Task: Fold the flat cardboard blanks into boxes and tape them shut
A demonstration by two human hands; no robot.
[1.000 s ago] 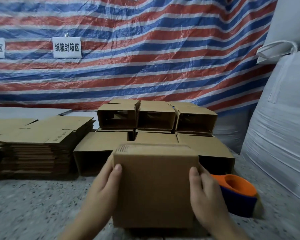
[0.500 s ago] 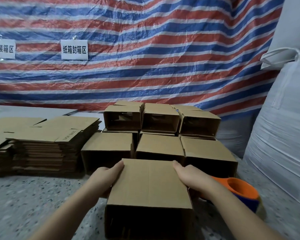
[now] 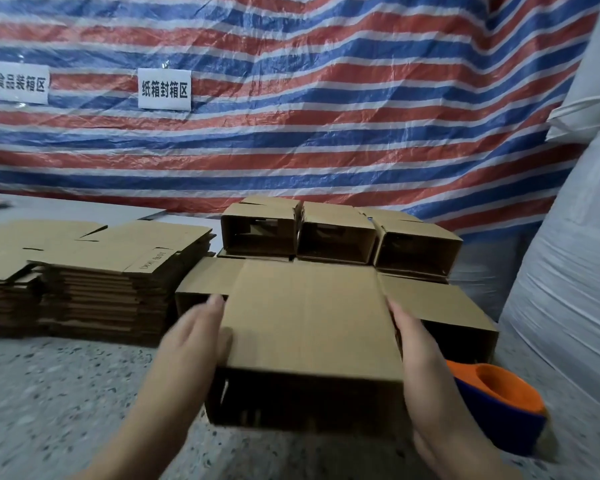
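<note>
At the lower middle of the frame, a folded box (image 3: 309,327) lies on its side on the speckled floor (image 3: 49,393), its open end toward the camera. Left hand (image 3: 191,341) and right hand (image 3: 420,344) press straight fingers flat against its two sides, clasping it between them. It looks like the stowing step: the box sits just in front of the row of finished boxes (image 3: 340,237). Next likely comes pushing it into line, then taking a fresh blank from the stack (image 3: 94,271) at left. An orange tape dispenser (image 3: 499,407) waits lower right.
</note>
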